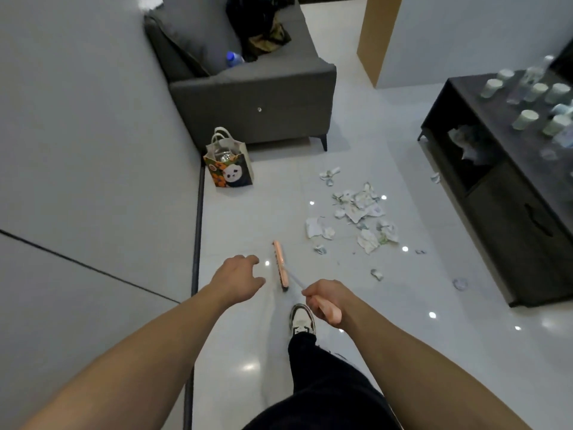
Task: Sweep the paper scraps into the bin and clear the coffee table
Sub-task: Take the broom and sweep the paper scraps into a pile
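Torn paper scraps [359,212] lie scattered on the glossy white floor in front of the dark coffee table [508,193]. A pink broom [280,264] stands with its head on the floor left of the scraps. My right hand [328,301] grips the pink end of its handle. My left hand [240,276] hovers beside the broom head with loosely spread fingers and holds nothing. Several paper cups [524,119] and clear bottles stand on the coffee table. No bin shows in view.
A panda-print paper bag [231,164] stands against the wall by the grey sofa [257,94], which holds a water bottle and dark clothes. More crumpled paper sits in the table's open shelf [468,144]. My shoe [302,319] and dark trouser leg are below the broom.
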Tool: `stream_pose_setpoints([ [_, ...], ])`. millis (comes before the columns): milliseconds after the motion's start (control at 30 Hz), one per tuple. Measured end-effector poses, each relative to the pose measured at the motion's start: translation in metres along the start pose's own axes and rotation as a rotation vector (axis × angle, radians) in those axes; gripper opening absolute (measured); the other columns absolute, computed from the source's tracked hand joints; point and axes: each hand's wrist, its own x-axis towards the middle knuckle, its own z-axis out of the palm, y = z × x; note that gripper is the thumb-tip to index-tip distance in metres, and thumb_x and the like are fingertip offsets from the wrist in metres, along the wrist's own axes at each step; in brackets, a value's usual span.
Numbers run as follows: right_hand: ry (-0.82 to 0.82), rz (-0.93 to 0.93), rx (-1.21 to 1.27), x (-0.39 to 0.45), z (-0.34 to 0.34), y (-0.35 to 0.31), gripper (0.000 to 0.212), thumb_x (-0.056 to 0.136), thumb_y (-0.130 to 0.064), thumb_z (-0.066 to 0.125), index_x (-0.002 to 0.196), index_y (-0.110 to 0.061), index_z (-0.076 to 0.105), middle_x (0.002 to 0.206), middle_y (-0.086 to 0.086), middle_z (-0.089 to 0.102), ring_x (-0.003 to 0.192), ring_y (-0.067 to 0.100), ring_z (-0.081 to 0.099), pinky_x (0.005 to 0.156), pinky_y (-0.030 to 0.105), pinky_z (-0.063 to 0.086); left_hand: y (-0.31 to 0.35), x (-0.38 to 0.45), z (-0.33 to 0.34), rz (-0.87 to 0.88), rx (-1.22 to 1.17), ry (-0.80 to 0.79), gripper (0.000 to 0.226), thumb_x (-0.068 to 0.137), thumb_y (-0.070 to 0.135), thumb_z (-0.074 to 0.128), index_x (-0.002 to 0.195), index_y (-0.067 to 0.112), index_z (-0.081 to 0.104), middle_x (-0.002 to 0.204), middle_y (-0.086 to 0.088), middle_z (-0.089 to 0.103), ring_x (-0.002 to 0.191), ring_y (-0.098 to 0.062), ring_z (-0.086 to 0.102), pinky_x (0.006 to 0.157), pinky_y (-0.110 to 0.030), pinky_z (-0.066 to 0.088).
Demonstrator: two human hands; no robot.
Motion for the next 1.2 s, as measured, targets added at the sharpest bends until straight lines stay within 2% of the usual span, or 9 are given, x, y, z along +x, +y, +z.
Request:
stream_pose_setpoints([
  [133,-0.006,-0.005,0.031,0.036,0.019,-0.092,0.015,0.088,0.007,0.059,0.078,-0.001,0.052,0.056,0.008,0.047,0.033,0.012,0.042,0.034,0.019,0.037,0.011,0.077,-0.062,0.019,0.073,-0.011,0.058,0.09,0.044,0.057,0.141,0.022,0.043,0.133,-0.005,0.051,0.121,-0.024,0.048,0.092,-0.033,0.044],
  [233,0.03,0.004,0.038,0.061,0.029,-0.151,0.013,0.09,0.006,0.058,0.081,-0.002,0.052,0.054,0.007,0.046,0.034,0.011,0.041,0.035,0.018,0.038,0.021,0.129,-0.102,0.054,0.044,0.009,0.057,0.091,0.044,0.057,0.142,0.022,0.043,0.134,-0.006,0.051,0.121,-0.025,0.048,0.095,-0.035,0.045],
  [500,0.088,0.021,0.121,0.131,0.069,-0.27,0.01,0.087,0.004,0.063,0.085,-0.002,0.056,0.058,0.005,0.049,0.037,0.011,0.042,0.037,0.018,0.04,0.008,0.266,-0.172,0.147,0.095,-0.073,0.059,0.09,0.045,0.056,0.143,0.023,0.042,0.138,-0.005,0.048,0.127,-0.024,0.043,0.101,-0.037,0.042],
  [767,0.207,0.013,0.284,0.193,0.127,-0.389,0.013,0.087,0.006,0.063,0.084,-0.002,0.053,0.053,0.005,0.047,0.033,0.011,0.041,0.034,0.018,0.037,-0.016,0.42,-0.276,0.265,0.168,-0.091,0.058,0.09,0.047,0.057,0.141,0.025,0.043,0.139,-0.004,0.05,0.125,-0.025,0.047,0.096,-0.037,0.044],
  [900,0.235,-0.041,0.361,0.215,0.151,-0.449,0.011,0.088,0.005,0.061,0.089,-0.001,0.053,0.058,0.008,0.048,0.033,0.011,0.044,0.034,0.019,0.037,-0.008,0.48,-0.321,0.348,0.218,-0.121,0.057,0.09,0.044,0.057,0.141,0.024,0.044,0.137,-0.005,0.051,0.124,-0.025,0.048,0.097,-0.037,0.044],
  [1033,0.217,-0.054,0.459,0.236,0.153,-0.491,0.007,0.088,0.003,0.06,0.088,-0.001,0.055,0.058,0.007,0.047,0.036,0.012,0.042,0.035,0.02,0.037,0.017,0.536,-0.343,0.42,0.265,-0.139,0.056,0.09,0.044,0.057,0.141,0.024,0.043,0.137,-0.005,0.05,0.124,-0.026,0.047,0.098,-0.038,0.042],
  [1200,0.196,-0.09,0.601,0.279,0.119,-0.541,0.011,0.091,0.005,0.057,0.083,-0.002,0.054,0.053,0.005,0.047,0.038,0.011,0.041,0.035,0.02,0.036,0.061,0.615,-0.354,0.474,0.337,-0.188,0.058,0.089,0.044,0.056,0.142,0.023,0.043,0.139,-0.005,0.049,0.126,-0.025,0.046,0.099,-0.037,0.042],
])
